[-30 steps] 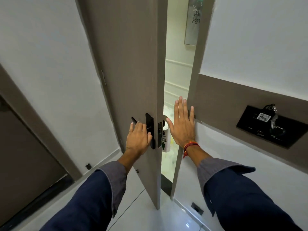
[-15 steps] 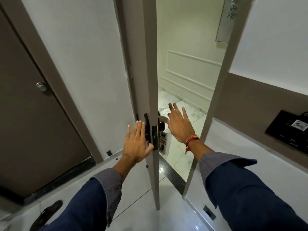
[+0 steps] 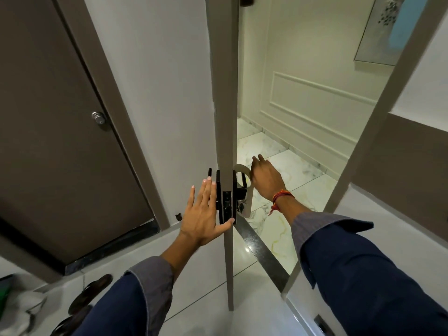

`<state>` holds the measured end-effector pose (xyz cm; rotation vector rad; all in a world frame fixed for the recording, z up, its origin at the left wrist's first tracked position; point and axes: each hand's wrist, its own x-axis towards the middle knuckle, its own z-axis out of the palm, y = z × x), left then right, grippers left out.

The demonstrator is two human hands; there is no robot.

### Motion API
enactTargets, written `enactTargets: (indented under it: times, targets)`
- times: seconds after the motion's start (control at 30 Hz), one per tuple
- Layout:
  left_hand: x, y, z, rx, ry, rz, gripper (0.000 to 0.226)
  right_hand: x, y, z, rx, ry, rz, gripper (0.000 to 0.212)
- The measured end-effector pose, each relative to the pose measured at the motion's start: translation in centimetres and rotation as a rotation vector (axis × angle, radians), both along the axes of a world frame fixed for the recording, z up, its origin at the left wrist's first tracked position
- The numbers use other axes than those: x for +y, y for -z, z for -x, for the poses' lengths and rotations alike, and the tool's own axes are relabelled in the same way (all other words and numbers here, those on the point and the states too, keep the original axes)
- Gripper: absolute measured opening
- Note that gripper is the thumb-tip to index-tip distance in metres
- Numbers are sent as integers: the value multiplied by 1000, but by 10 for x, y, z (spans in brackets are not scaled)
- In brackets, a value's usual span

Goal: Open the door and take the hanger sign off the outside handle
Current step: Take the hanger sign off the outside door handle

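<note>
Swings wider open than before, door (image 3: 224, 117) now edge-on between the hands. Right hand (image 3: 265, 177) reaches farther past the edge, now touching hanger sign (image 3: 246, 190); left hand (image 3: 206, 209) flattens, fingers spread.

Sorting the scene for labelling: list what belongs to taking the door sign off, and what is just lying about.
Part of the job:
door
outside handle
hanger sign
right hand
left hand

Lying about:
sandals
brown side door
wall picture
</note>
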<state>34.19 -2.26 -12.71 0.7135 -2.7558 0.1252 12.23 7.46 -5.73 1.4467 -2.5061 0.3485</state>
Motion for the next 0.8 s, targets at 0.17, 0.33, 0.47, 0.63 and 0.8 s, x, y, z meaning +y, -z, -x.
enactTargets:
  times: [0.17, 0.33, 0.47, 0.63, 0.8]
  targets:
    - [0, -2, -8, 10, -19, -36, 114, -22, -3, 11, -107, 43, 26, 18]
    - [16, -42, -8, 223, -74, -41, 106, -30, -8, 17, -208, 72, 43, 23]
    - [26, -102, 7, 539, 7, 154, 95, -17, -21, 22, -408, 93, 162, 35]
    - [61, -97, 48, 409, 360, 34, 93, 12, -56, 37, -581, 205, 450, 31]
    - [89, -52, 114, 98, 291, -454, 91, 77, -79, 41, -656, 345, 711, 39]
